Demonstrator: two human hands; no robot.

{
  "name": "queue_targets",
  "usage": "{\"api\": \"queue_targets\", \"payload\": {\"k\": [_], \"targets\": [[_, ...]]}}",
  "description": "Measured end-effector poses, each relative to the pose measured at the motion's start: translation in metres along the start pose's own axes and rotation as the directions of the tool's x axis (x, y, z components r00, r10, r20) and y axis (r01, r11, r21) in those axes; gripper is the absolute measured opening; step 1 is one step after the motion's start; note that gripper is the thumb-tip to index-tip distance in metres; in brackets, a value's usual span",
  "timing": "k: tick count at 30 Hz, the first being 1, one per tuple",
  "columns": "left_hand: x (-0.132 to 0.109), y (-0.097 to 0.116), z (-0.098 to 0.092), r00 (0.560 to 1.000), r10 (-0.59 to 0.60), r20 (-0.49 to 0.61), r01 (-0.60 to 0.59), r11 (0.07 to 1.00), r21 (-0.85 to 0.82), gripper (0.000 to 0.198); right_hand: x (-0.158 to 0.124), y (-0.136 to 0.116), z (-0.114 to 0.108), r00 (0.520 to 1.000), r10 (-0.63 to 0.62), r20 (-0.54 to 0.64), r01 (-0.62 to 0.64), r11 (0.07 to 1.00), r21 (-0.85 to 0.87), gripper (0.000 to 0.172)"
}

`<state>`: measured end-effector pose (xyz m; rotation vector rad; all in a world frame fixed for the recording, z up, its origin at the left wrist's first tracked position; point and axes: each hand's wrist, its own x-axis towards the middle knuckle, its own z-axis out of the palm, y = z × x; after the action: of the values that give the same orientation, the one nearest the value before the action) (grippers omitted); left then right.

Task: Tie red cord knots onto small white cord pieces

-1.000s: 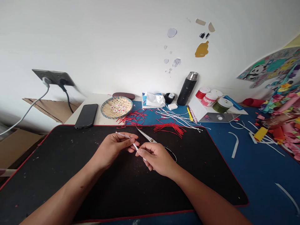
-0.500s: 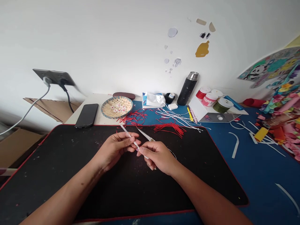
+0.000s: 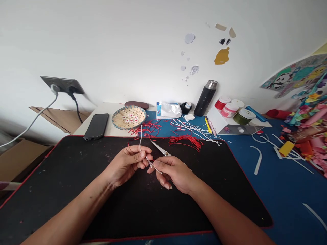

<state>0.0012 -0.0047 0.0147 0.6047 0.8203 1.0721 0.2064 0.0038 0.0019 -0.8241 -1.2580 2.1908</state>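
A thin white cord [image 3: 140, 141] runs up out of my left hand [image 3: 133, 159], which pinches it between thumb and fingers. Between the two hands the cord makes a small loop or crossing. My right hand [image 3: 173, 172] is closed on the cord's other end, and a short tail pokes out past the thumb. Just behind the right hand lies a pair of scissors [image 3: 160, 148], blades pointing away to the left, handles mostly covered by that hand. Both hands are above the black mat [image 3: 122, 211].
Red cords [image 3: 187, 142] and white cords [image 3: 196, 128] lie behind the mat. Along the back stand a woven basket [image 3: 117, 119], a phone [image 3: 96, 126], a tissue pack [image 3: 167, 110], a black flask [image 3: 206, 98] and thread spools [image 3: 244, 116]. White strips [image 3: 258, 161] lie at right.
The white strand was straight and slanted across both hands; now it bends upward from my left hand and loops between the fingers. The right hand's fingers have spread slightly. The view has shifted a little.
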Motion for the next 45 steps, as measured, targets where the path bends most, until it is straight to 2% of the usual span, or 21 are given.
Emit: {"api": "queue_targets", "payload": {"k": [6, 15, 18, 23, 33, 45], "targets": [[0.001, 0.002, 0.0, 0.996, 0.085, -0.028, -0.084, 0.996, 0.039, 0.033, 0.001, 0.0, 0.001, 0.993, -0.066, -0.095, 0.048, 0.982, -0.184, 0.051], [0.003, -0.004, 0.003, 0.988, 0.125, -0.086, -0.114, 0.987, 0.117, 0.033, -0.002, 0.007, 0.007, 0.969, -0.217, -0.118, 0.125, 0.843, -0.523, 0.037], [0.003, -0.005, 0.003, 0.991, 0.108, -0.083, -0.1, 0.99, 0.101, 0.035, -0.001, 0.007, 0.005, 0.97, -0.208, -0.124, 0.119, 0.856, -0.504, 0.037], [0.003, -0.008, 0.001, 0.998, 0.057, -0.04, -0.055, 0.997, 0.053, 0.037, -0.001, 0.004, 0.003, 0.978, -0.163, -0.131, 0.103, 0.921, -0.376, 0.038], [0.003, -0.009, 0.001, 0.997, 0.077, -0.003, -0.076, 0.986, 0.149, 0.034, 0.0, 0.004, 0.003, 0.983, -0.138, -0.124, 0.091, 0.941, -0.326, 0.035], [0.005, -0.007, 0.002, 0.97, 0.204, -0.133, -0.171, 0.959, 0.228, 0.031, 0.001, 0.004, 0.004, 0.988, -0.106, -0.116, 0.06, 0.938, -0.341, 0.035]]}}
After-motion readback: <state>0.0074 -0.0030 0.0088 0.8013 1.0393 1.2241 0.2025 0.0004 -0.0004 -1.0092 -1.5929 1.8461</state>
